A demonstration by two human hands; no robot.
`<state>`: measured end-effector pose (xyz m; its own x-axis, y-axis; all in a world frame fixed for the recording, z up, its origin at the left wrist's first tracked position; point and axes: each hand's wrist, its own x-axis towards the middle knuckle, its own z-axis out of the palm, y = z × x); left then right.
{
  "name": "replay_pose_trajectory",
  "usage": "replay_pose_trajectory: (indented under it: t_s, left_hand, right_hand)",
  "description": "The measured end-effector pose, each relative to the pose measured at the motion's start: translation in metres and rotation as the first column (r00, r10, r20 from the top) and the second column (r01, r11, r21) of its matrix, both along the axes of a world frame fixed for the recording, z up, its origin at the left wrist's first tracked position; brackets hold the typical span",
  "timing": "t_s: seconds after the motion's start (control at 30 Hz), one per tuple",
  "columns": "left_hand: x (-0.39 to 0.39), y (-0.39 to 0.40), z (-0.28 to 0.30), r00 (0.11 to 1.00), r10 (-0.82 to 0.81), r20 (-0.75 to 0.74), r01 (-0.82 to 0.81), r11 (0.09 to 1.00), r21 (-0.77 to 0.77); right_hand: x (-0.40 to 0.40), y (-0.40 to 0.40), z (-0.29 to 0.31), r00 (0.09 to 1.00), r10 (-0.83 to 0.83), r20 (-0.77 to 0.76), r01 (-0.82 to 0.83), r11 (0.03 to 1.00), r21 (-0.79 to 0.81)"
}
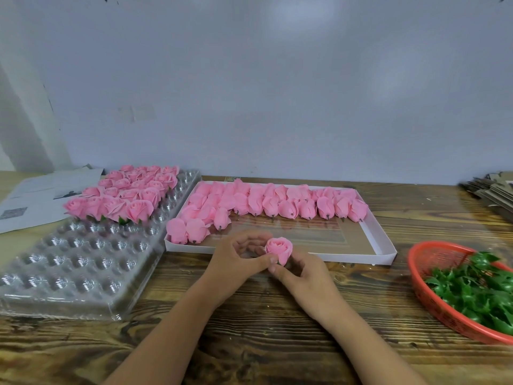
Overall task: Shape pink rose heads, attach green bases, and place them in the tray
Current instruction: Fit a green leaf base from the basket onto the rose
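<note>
A pink rose head point(279, 248) stands upright between my two hands above the wooden table. My left hand point(238, 259) pinches its base from the left, and my right hand point(301, 273) grips the base from the right and below. A white cardboard box point(381, 240) behind my hands holds several unshaped pink rose buds point(277, 202). On the left lies a clear plastic cell tray point(83, 259), its far rows filled with several finished roses point(125, 195). A red basket point(433, 290) at the right holds green bases point(477, 287).
Papers point(33, 195) lie at the far left behind the clear tray. A stack of flat cardboard point(491, 190) sits at the far right edge. A grey wall stands right behind the table. Bare wood point(249, 343) shows in front of the box.
</note>
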<state>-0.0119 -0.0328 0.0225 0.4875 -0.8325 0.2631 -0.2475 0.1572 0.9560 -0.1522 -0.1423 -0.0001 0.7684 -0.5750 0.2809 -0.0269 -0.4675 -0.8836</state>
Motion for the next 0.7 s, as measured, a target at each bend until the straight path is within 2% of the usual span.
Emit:
replay_pose_trajectory:
  t_s: [0.27, 0.5, 0.7]
  left_hand:
    - [-0.012, -0.001, 0.003, 0.999, 0.008, -0.04, -0.012, 0.996, -0.091]
    - [-0.022, -0.003, 0.004, 1.0, 0.0, -0.02, -0.001, 0.999, -0.05]
    - [-0.018, -0.006, -0.003, 0.994, -0.049, 0.096, 0.046, 0.998, 0.041]
  right_hand:
    - [0.004, 0.016, -0.002, 0.996, 0.071, -0.052, -0.073, 0.996, -0.044]
    - [0.004, 0.018, -0.004, 0.993, 0.095, -0.065, -0.104, 0.981, -0.163]
    - [0.001, 0.02, 0.001, 0.996, 0.088, -0.027, -0.092, 0.978, -0.189]
